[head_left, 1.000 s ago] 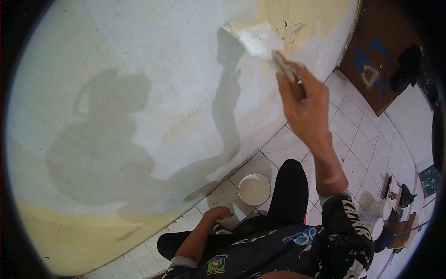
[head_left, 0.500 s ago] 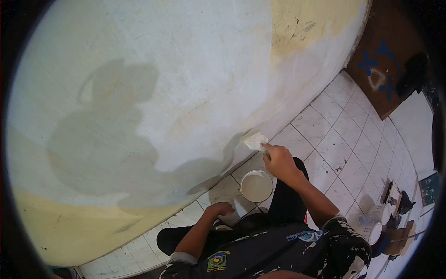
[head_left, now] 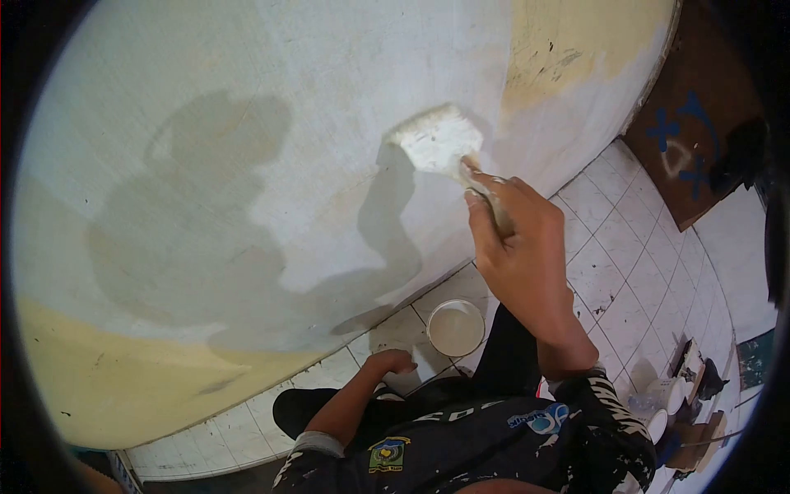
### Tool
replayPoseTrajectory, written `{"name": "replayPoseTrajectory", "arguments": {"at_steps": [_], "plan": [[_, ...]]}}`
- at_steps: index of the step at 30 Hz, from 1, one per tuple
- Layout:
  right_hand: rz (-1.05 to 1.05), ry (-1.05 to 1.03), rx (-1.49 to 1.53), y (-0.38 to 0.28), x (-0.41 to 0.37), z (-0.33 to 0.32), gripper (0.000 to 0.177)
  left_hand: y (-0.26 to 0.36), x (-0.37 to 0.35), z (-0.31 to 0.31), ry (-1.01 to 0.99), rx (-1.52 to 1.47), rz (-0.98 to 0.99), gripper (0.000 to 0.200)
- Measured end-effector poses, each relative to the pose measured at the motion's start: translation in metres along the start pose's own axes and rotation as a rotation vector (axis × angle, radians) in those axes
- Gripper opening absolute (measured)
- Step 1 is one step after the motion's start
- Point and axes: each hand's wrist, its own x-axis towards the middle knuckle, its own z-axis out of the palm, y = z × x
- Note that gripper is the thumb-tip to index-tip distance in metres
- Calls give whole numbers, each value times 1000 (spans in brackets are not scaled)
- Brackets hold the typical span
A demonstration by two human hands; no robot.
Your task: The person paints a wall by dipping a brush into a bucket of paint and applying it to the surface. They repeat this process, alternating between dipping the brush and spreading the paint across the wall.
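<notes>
A wide paintbrush (head_left: 438, 142), its bristles coated white, is against the wall (head_left: 329, 99). My right hand (head_left: 522, 235) is wrapped round its handle, thumb and fingers near the bristle end. The wall is partly pale white and partly yellow. Low beside my leg, my left hand (head_left: 393, 362) hangs near the round white bucket (head_left: 456, 328) of pale liquid; its fingers look curled, but what they may hold is hidden.
White floor tiles (head_left: 613, 247) run along the wall's base. At the right lie a brown board (head_left: 679, 107) with blue marks, white containers (head_left: 658, 424) and a wooden piece (head_left: 699, 440). My shadow falls across the wall.
My right hand has risen with the brush from the wall's base to higher up the wall, nearer the camera. My left hand has stayed almost in place.
</notes>
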Motion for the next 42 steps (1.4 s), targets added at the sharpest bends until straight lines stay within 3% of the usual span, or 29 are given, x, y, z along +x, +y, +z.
{"name": "replayPoseTrajectory", "arguments": {"at_steps": [2,4,5,10,17,21,26,28,33,38,42], "plan": [[-39,77,29,1,-3,5,33,-1,2,-2,6,-5,1,55],[-62,110,57,14,-13,26,38,4,1,-10,-174,24,-70,62],[-63,109,58,24,-23,38,38,4,0,-11,-173,23,-71,62],[23,-115,-181,61,-74,79,48,-1,2,-8,-159,16,-71,62],[200,-369,-193,77,-97,68,37,8,-2,-15,-147,9,-70,63],[146,-353,-152,56,-79,59,33,9,-4,-12,-65,31,-52,57],[10,-21,19,6,-13,20,32,5,3,-7,-11,42,-9,54],[2,34,36,-7,-5,11,33,12,-3,-16,-103,31,-58,59],[-78,197,87,7,-24,44,38,-1,6,-6,-55,41,-15,54],[16,-75,-112,53,-89,104,49,4,-9,-11,-9,-5,-39,54],[107,-203,-155,61,-106,102,42,0,3,-4,-33,20,-56,55]]}}
